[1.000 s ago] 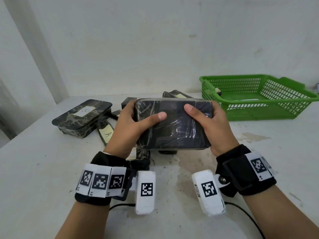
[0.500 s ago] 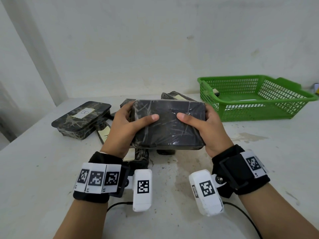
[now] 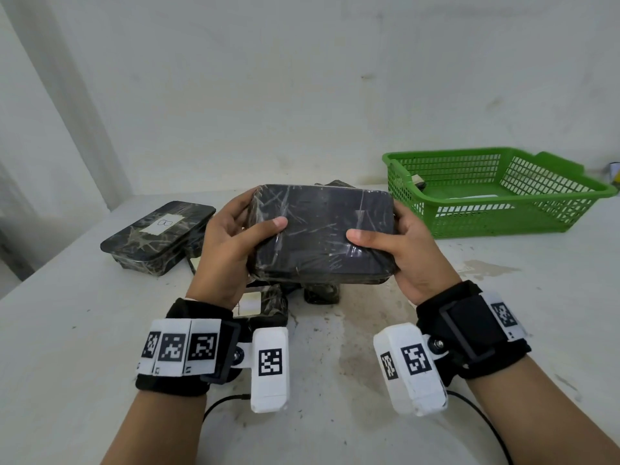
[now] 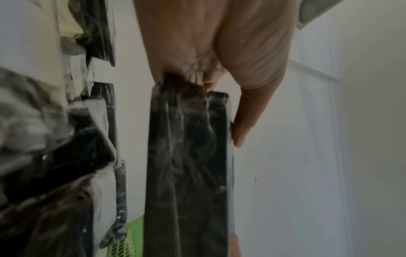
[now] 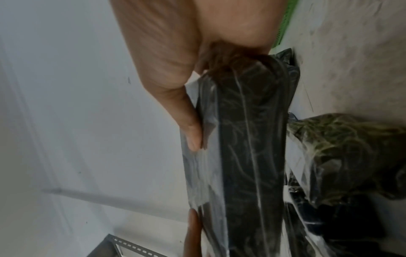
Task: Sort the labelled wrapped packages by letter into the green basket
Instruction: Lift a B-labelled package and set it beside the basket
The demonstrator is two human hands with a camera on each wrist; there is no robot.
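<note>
Both hands hold one black package wrapped in clear film (image 3: 322, 233) above the table, its upper face tilted toward me; no label shows on that face. My left hand (image 3: 231, 243) grips its left end, thumb on top. My right hand (image 3: 402, 243) grips the right end, thumb on top too. The wrist views show the package edge-on (image 4: 186, 165) (image 5: 243, 147) between thumb and fingers. The green basket (image 3: 570, 193) stands at the right rear with something flat inside. Another wrapped package with a white label (image 3: 157, 236) lies at the left.
More wrapped packages (image 3: 265, 303) lie in a heap on the table under and behind the held one. The pale, stained table (image 3: 67, 347) runs to a white wall behind. A black cable (image 3: 221, 402) trails near my wrists.
The package has been tipped between my hands, its far edge rising and its top face turning toward me. Both hands keep their hold.
</note>
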